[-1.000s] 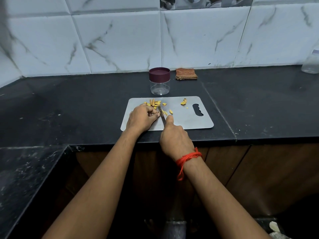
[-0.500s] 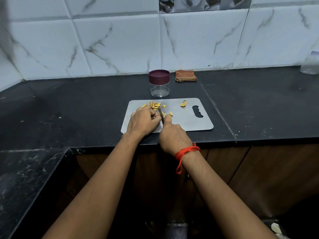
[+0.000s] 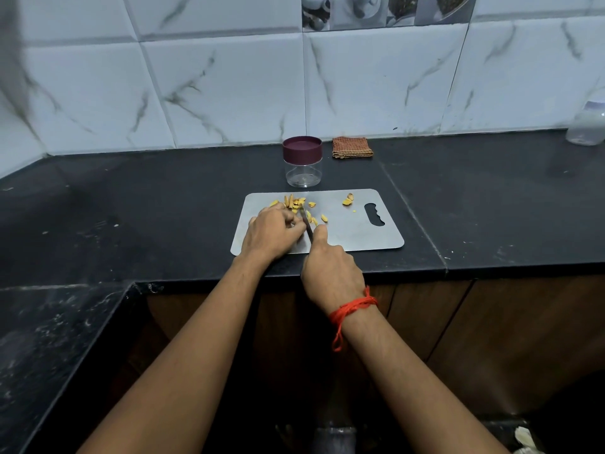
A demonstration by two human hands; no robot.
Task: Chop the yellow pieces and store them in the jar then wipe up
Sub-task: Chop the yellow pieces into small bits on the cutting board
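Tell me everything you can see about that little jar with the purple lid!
The jar is small and round, with a see-through body that looks like clear plastic or glass. Its dark purple lid is flat-topped and sits closed on top. The jar looks empty inside. It stands upright on the black counter, just behind the grey cutting board and to the left of a folded brown cloth. Nothing touches it except the counter underneath.

Dim, bluish light; the tiled wall (image 3: 229, 93) is brightest, the black counter (image 3: 131, 208) dull. Straight lines bow toward the edges, and the top-left corner is smeared.
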